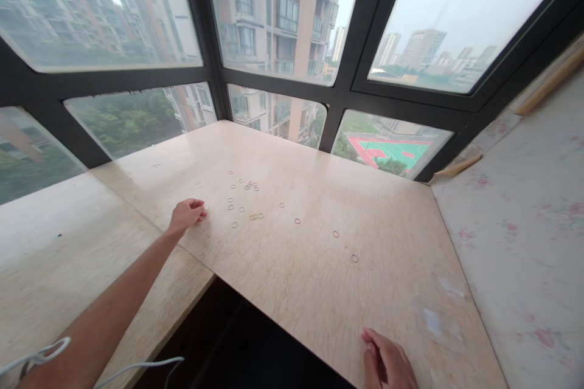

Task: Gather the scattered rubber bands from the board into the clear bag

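Left of centre, the left hand [188, 214] pinches a small ring [207, 208]. Loose rings [249, 185] lie scattered across the middle of the counter [296, 292]. The right hand [389, 360], loosely curled, appears at the lower edge, near clear plastic bags [433, 323] at lower right. Windows [278, 18] fill the top.

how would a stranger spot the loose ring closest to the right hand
On the pale counter, find the right hand at the bottom of the picture. Above it and slightly left lies a thin ring, the lowest and rightmost in view of all those scattered there.
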Motion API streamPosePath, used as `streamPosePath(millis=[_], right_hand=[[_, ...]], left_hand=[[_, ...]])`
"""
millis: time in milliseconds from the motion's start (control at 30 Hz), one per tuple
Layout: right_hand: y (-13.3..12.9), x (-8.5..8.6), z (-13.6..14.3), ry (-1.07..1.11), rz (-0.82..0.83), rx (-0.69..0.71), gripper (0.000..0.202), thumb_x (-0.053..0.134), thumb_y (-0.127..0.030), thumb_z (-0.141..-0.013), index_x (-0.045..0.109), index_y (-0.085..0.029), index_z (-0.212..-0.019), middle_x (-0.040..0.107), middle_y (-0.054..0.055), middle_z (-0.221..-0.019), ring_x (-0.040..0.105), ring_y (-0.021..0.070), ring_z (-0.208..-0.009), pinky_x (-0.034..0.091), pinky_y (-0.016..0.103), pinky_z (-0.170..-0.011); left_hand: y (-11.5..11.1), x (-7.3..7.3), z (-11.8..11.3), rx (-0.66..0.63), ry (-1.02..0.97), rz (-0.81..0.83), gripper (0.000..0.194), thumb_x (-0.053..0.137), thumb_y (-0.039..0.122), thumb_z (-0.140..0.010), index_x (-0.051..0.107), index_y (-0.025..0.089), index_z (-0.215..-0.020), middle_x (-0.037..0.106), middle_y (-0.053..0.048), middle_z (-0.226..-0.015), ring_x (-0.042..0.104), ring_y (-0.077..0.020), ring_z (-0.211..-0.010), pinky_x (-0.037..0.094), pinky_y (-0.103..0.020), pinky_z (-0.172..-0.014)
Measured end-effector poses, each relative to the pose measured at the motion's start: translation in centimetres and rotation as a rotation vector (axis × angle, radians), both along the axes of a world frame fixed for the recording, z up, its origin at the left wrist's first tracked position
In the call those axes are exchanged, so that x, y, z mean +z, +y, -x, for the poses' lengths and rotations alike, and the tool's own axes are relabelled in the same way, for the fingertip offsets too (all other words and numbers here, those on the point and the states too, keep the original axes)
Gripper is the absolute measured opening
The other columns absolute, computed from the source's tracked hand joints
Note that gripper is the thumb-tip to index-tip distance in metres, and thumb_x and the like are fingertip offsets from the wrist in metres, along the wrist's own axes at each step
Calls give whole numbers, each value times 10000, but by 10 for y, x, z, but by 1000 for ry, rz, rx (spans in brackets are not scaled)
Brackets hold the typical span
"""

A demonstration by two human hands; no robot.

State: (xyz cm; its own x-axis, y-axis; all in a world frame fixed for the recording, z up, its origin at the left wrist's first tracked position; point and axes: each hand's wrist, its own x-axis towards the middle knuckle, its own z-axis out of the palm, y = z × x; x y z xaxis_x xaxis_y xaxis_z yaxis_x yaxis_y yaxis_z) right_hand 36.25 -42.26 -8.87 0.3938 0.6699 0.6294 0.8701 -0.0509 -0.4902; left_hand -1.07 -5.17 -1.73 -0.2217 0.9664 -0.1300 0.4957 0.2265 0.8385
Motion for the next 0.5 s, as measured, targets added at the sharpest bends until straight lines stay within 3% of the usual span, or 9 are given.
streamPosePath(millis=[133,267,367,500], right_hand=[[-1,1,0,-18,4,1,238,485,-296,-903,684,-165,-903,714,70,-806,652,183,-740,476,320,-721],[-1,1,0,-11,14,3,234,483,-285,-902,680,-159,-905,712,75,-816,649,191,-753,477,324,-723],[-1,2,0,-9,4,10,226,487,-278,-898,679,-158,-904,709,78,-811,645,193,-754,478,323,-724],[-1,3,1,0,6,0,236,482,-278,-896,684,-156,-893,706,92,-808,643,206,-748,474,333,-723]], left_hand=[[-5,1,-11,-49,18,36,276,601,223,-694,594,111,-945,670,-106,-933,664,-158,-614,515,-234,-480],[-5,-4,-36,-176,396,-158,288,525,241,-768,609,135,-1023,630,-117,-1048,656,-197,-756,531,-326,-686],[-2,-13,-59,-284,652,-330,309,471,271,-820,603,146,-1069,589,-135,-1115,601,-246,-944,471,-367,-854],[14,-21,-85,-341,846,-301,387,451,336,-852,550,117,-1155,558,-167,-1173,532,-304,-1062,430,-380,-883]])
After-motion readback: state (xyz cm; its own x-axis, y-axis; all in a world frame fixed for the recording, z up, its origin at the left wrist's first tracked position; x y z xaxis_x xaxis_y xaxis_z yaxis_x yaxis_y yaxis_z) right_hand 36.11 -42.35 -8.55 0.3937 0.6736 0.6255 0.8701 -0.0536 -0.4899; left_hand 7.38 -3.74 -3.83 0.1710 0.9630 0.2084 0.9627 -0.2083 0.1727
